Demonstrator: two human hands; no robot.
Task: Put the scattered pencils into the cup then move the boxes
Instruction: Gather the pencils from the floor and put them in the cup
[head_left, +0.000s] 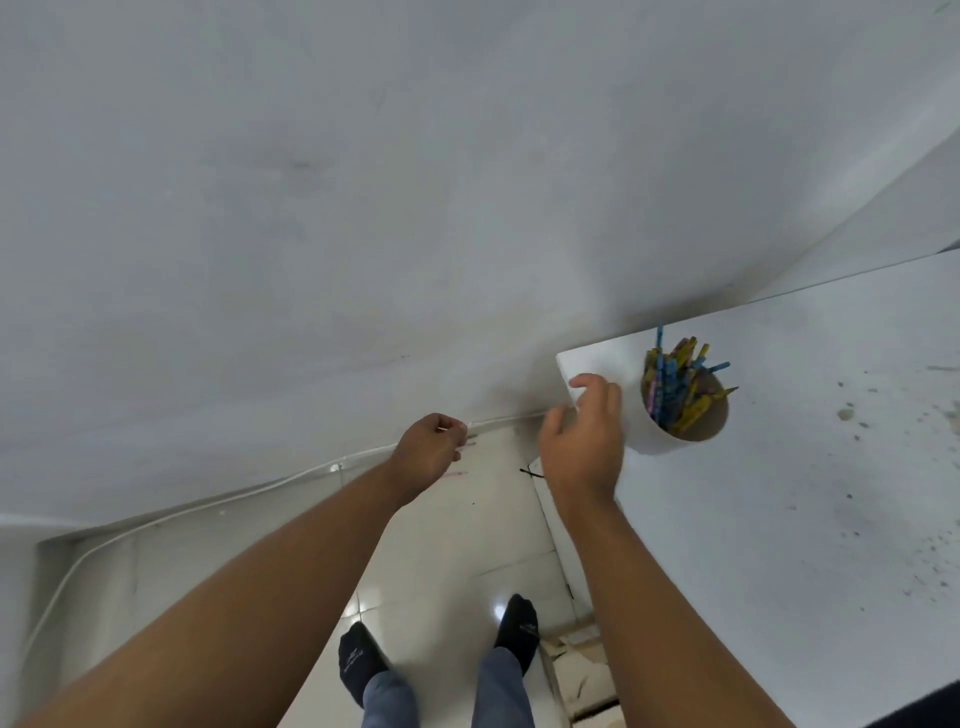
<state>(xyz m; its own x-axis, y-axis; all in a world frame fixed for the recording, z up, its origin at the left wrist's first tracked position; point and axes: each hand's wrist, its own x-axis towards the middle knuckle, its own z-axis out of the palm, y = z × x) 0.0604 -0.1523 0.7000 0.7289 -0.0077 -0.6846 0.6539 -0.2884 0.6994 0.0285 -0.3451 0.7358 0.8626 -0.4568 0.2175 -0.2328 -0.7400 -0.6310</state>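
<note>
The cup (655, 440) of pencils (678, 387) stands by the table (779, 519) corner, at 3 o'clock from my loosely open, empty right hand (582, 441). My left hand (430, 453) is curled; I cannot tell whether it holds anything. A careless right-hand swing could topple the cup.

The cup (647, 439) stands on the surface (779, 519) near its far left corner, with the pencils (675, 384) upright in it. The right grip (584, 447) is just left of the cup, over that corner. The left grip (428, 452) is further left, above the floor (457, 545). Behind both is the wall (363, 208), and a cable (208, 512) runs along its foot.
</note>
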